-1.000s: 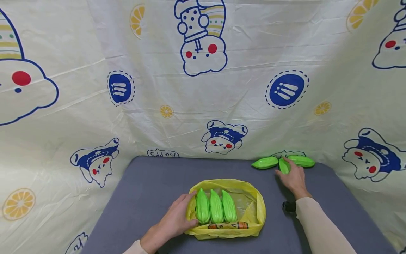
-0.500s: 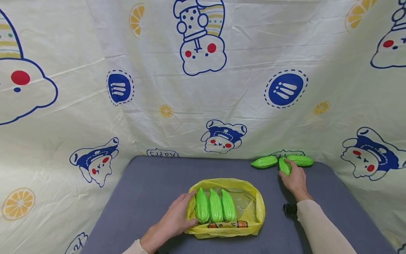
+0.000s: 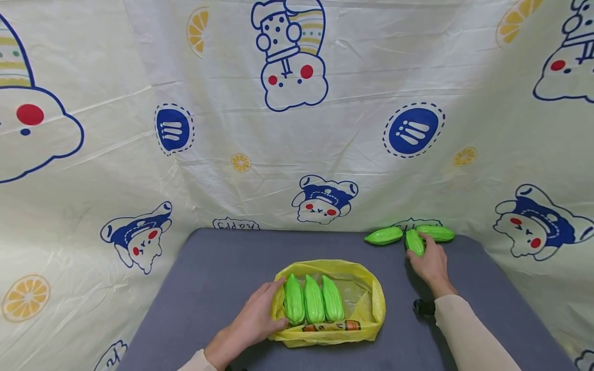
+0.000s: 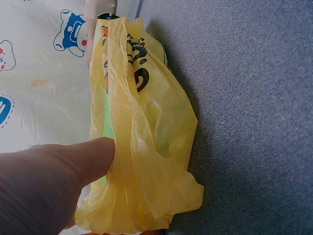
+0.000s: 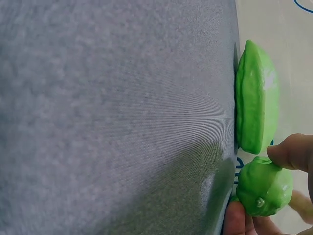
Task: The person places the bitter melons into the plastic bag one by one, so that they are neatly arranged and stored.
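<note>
A yellow plastic bag [image 3: 334,337], its rim spread wide, lies on the table with three glossy green bitter melons [image 3: 314,301] side by side in it. My left hand [image 3: 257,314] holds the bag's left rim; in the left wrist view its thumb [image 4: 98,154] presses on the folded edge, and most of the other fingers are hidden. At the far right of the table, my right hand [image 3: 431,263] grips another ribbed bitter melon [image 5: 264,188] between thumb and fingers. Two more lie beside it, one left [image 3: 384,236] and one right [image 3: 436,233].
The grey table [image 3: 223,278] ends at the back against a patterned white curtain [image 3: 260,190]. That curtain also hangs along both sides. The two loose bitter melons lie right at the back edge. A dark band [image 3: 423,308] is on the right wrist.
My right hand has closed its fingers on the middle bitter melon and shifted it slightly toward me. The left hand stays at the bag, and the head view has turned slightly right.
</note>
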Motion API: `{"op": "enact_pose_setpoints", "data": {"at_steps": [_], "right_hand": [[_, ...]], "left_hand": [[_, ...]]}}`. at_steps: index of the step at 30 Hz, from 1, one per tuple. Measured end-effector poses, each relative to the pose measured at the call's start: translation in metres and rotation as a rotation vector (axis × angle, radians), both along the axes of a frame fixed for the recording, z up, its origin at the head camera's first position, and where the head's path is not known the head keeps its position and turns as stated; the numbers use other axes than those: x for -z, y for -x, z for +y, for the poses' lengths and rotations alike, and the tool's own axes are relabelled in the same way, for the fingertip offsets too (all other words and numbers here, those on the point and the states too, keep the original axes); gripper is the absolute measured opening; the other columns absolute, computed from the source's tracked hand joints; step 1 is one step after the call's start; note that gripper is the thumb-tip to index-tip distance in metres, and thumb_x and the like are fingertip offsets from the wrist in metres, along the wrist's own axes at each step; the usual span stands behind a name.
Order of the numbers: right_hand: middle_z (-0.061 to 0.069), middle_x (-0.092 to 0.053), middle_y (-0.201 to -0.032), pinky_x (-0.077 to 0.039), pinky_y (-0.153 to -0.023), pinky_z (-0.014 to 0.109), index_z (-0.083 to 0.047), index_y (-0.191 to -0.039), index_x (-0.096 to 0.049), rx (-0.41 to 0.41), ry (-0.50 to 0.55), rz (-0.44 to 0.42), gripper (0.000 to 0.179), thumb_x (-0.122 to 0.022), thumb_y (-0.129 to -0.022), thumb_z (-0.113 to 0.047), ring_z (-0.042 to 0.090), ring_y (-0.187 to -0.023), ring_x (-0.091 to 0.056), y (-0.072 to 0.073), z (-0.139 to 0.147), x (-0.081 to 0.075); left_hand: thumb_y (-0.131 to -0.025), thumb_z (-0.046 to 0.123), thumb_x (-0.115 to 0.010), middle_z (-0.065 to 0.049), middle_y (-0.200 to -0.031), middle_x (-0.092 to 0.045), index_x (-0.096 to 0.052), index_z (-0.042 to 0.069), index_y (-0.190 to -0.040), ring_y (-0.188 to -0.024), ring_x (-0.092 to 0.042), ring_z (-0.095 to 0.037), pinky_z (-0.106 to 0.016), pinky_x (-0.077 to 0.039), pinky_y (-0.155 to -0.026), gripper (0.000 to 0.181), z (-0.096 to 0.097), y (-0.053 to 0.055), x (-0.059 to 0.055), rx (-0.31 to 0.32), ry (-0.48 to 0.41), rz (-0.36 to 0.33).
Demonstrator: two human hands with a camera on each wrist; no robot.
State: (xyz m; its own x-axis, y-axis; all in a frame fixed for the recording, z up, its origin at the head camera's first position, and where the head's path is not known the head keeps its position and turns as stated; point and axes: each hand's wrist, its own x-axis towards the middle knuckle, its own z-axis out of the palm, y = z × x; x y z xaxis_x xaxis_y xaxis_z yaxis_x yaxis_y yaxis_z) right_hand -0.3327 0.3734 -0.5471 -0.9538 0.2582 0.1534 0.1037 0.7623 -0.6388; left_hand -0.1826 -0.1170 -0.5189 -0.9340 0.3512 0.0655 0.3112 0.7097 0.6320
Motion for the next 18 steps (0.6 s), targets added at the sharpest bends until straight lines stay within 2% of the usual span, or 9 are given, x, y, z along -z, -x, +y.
{"op": "enact_pose_setpoints", "data": {"at_steps": [10,18], "right_hand": [[0.047,-0.044,-0.171,-0.041,-0.127,0.080,0.006,-0.181,-0.026,0.020,0.028,-0.083,0.085,-0.069,-0.113,-0.022,0.068,-0.156,-0.045,-0.009,-0.003,-0.006],[0.047,-0.042,-0.172,-0.041,-0.126,0.080,0.008,-0.181,-0.023,0.015,0.028,-0.106,0.087,-0.068,-0.113,-0.023,0.068,-0.156,-0.045,-0.012,-0.003,-0.007]], "left_hand": [[-0.088,0.017,-0.099,-0.028,-0.160,-0.065,-0.050,0.000,-0.173,-0.145,-0.066,-0.053,-0.073,-0.058,-0.115,0.099,0.000,0.000,-0.002,0.005,-0.017,0.003],[-0.088,0.017,-0.100,-0.027,-0.159,-0.065,-0.050,0.001,-0.173,-0.144,-0.067,-0.052,-0.072,-0.060,-0.112,0.100,-0.001,0.001,-0.001,0.008,-0.018,0.002]]}}
